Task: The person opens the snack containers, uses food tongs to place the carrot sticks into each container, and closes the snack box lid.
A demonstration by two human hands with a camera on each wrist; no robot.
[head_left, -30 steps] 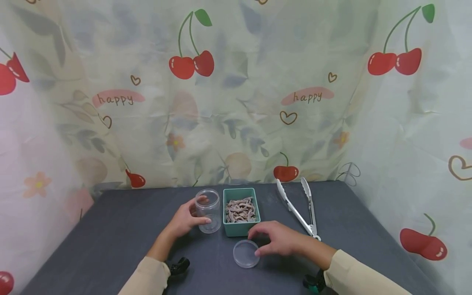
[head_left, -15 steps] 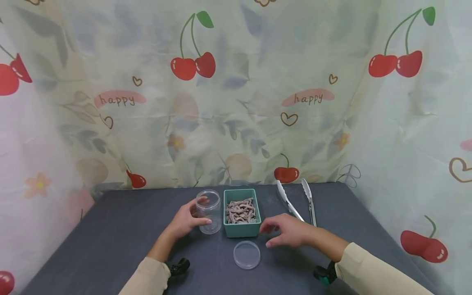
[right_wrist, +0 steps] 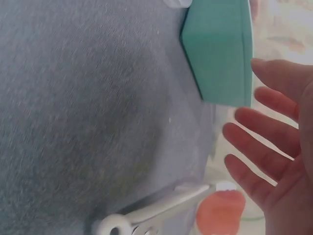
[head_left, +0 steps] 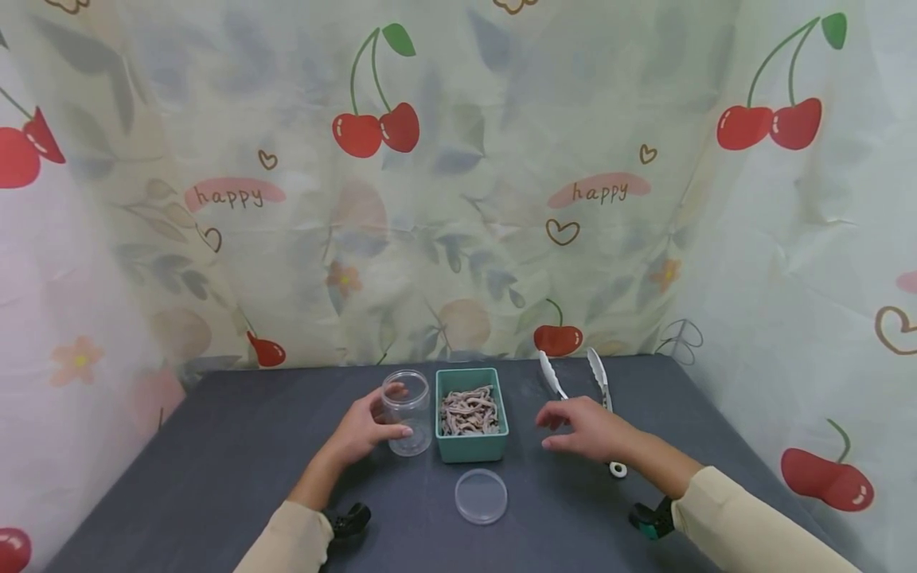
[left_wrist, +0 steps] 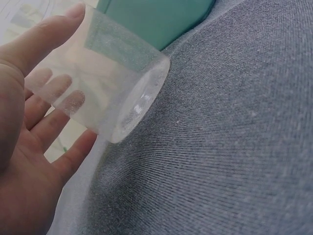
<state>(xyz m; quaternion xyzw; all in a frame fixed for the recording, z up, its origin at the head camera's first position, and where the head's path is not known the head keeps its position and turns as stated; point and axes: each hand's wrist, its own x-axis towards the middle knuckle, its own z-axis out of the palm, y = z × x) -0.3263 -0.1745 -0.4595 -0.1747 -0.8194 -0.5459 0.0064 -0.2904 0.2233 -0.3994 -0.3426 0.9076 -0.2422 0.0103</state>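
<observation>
The left hand (head_left: 361, 430), angled forward, gripped the clear jar (head_left: 410, 430), upright on the counter (head_left: 272, 422) beside the teal bin (head_left: 473, 450), mouth up, axis vertical. The right hand (head_left: 589, 428), grip empty and relaxed, hung above the tongs (head_left: 553, 376), whose tips pointed forward.

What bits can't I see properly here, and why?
Head view: middle of the tongs, behind the right hand.
Head view: floor of the teal box, under the stringy pieces, which are too small to identify.
Left wrist view: part of the box, cut off by the top edge.
Right wrist view: part of the tongs' ring, cut off by the bottom edge.
</observation>
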